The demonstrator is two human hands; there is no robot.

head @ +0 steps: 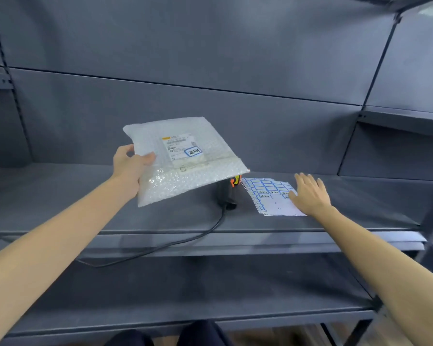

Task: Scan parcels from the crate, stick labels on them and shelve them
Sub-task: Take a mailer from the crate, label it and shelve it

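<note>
Left hand (129, 163), frame centre-left, arm stretched forward: thumb on top, fingers beneath, pinching left edge of parcel (185, 158). Parcel: flat white bubble-wrap mailer, dimpled and glossy, tilted above grey metal shelf (60, 208); printed shipping slip plus blue-bordered label (193, 152) on its face. Right hand (310, 193), centre-right, fingers straight and spread, palm down over label sheets (270, 196), holding nothing. Black scanner (228, 193), orange trim, partly hidden under parcel; cable (160, 248) trails over shelf edge.

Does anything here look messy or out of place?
Slightly: the scanner's black cable trails off the shelf's front edge, and the label sheets lie fanned askew. The parcel looks undamaged.
</note>
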